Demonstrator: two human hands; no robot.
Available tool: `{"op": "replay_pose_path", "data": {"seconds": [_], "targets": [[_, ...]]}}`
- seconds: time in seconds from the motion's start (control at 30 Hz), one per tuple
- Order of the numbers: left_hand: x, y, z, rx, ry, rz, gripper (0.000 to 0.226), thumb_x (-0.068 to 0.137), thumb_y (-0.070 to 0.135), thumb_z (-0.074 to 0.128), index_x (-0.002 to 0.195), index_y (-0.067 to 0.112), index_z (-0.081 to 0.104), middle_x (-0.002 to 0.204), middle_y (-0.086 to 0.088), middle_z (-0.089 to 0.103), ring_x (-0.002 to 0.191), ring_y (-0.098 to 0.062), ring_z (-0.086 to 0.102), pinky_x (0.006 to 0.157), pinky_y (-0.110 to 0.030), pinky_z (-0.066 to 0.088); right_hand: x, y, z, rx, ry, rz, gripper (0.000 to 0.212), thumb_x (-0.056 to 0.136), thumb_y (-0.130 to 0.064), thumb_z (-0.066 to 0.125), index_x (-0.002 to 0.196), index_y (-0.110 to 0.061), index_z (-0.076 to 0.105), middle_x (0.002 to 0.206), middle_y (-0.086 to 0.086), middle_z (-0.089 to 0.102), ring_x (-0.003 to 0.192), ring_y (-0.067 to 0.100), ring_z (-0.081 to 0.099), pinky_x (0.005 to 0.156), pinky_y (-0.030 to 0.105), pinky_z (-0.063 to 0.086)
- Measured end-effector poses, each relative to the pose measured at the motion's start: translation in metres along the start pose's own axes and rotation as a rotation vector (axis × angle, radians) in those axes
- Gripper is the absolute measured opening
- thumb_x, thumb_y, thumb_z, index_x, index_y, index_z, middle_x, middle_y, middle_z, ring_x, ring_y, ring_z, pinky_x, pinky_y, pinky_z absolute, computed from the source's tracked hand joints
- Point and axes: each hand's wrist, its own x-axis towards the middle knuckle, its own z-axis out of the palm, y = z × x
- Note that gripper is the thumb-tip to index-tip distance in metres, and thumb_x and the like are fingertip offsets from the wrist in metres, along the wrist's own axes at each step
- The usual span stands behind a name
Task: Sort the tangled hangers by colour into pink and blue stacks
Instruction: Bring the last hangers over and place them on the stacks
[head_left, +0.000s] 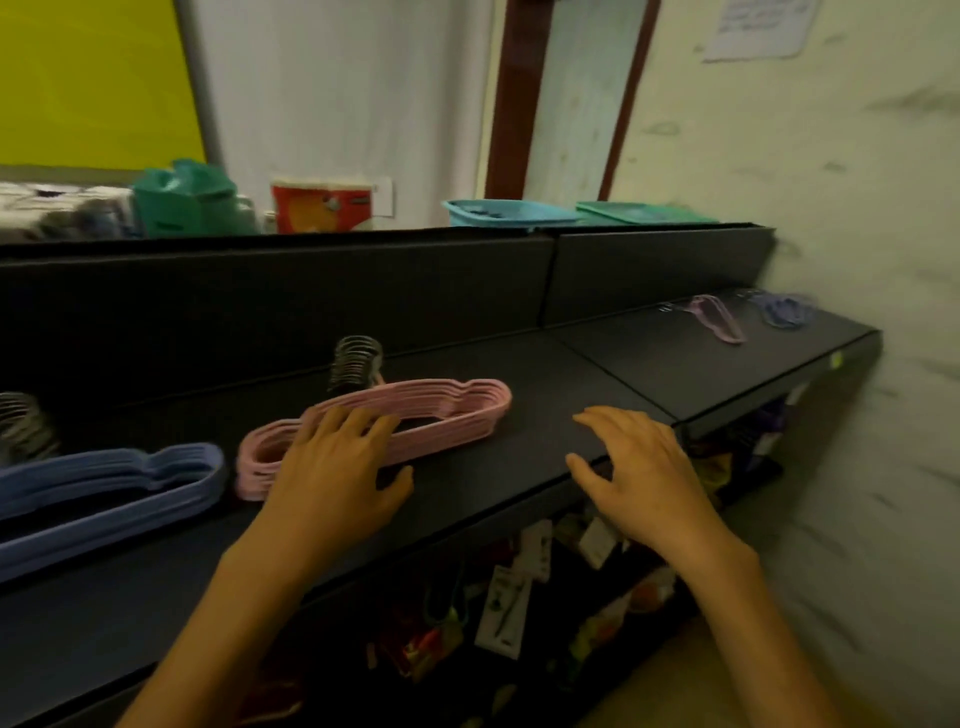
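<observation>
Hangers lay sorted on the long black shelf (519, 457): a stack of pink plastic hangers (441, 410) beside a stack of blue plastic hangers (130, 483), the blue one cut off at the left edge.

The left hand (337, 467) rested flat on the pink stack, fingers spread; the right hand (639, 462) hovered with fingers relaxed, gripping nothing. Behind, a light blue plastic basket (509, 213) and a green plastic basket (644, 213) hid their contents. Blurred loose hangers (748, 314) lay far right.
</observation>
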Motion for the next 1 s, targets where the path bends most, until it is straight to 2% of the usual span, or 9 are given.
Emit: {"op": "replay_pose_path", "data": {"seconds": [0.13, 0.33, 0.6, 0.77, 1.0], "targets": [[0.037, 0.085, 0.026, -0.055, 0.028, 0.105, 0.060, 0.087, 0.053, 0.046, 0.139, 0.025, 0.036, 0.138, 0.003, 0.042, 0.125, -0.019, 0.037, 0.098, -0.035, 0.035, -0.022, 0.093, -0.011, -0.033, 0.005, 0.084, 0.050, 0.090, -0.045, 0.051, 0.135, -0.024, 0.047, 0.138, -0.006, 0.046, 0.129, 0.014, 0.038, 0.107, 0.031, 0.026], [0.091, 0.193, 0.063, -0.101, 0.008, 0.239, 0.066, 0.086, 0.054, 0.044, 0.142, 0.021, 0.035, 0.140, 0.002, 0.043, 0.126, -0.021, 0.039, 0.097, -0.036, 0.037, -0.042, 0.213, -0.025, -0.094, -0.003, 0.215, 0.048, 0.089, -0.047, 0.051, 0.133, -0.026, 0.049, 0.136, -0.007, 0.048, 0.127, 0.014, 0.040, 0.104, 0.032, 0.028], [0.182, 0.304, 0.109, -0.132, -0.023, 0.341, 0.064, 0.089, 0.054, 0.042, 0.143, 0.022, 0.033, 0.141, 0.003, 0.040, 0.127, -0.020, 0.038, 0.100, -0.037, 0.036, -0.046, 0.340, -0.026, -0.074, 0.017, 0.348, 0.060, 0.081, -0.058, 0.035, 0.125, -0.024, 0.056, 0.128, -0.005, 0.055, 0.119, 0.018, 0.048, 0.094, 0.030, 0.033], [0.252, 0.371, 0.141, -0.151, -0.034, 0.365, 0.063, 0.088, 0.053, 0.044, 0.141, 0.020, 0.036, 0.138, 0.001, 0.044, 0.124, -0.021, 0.040, 0.098, -0.038, 0.038, -0.020, 0.430, -0.019, -0.084, 0.014, 0.380, 0.057, 0.082, -0.056, 0.037, 0.125, -0.024, 0.055, 0.128, -0.006, 0.055, 0.119, 0.017, 0.048, 0.092, 0.025, 0.029], [0.365, 0.455, 0.167, -0.184, -0.070, 0.361, 0.066, 0.088, 0.055, 0.042, 0.144, 0.023, 0.027, 0.143, 0.003, 0.036, 0.128, -0.017, 0.034, 0.102, -0.035, 0.035, 0.055, 0.558, -0.019, -0.099, 0.015, 0.379, 0.052, 0.084, -0.050, 0.044, 0.126, -0.021, 0.055, 0.128, -0.001, 0.056, 0.117, 0.021, 0.050, 0.092, 0.031, 0.034]]}}
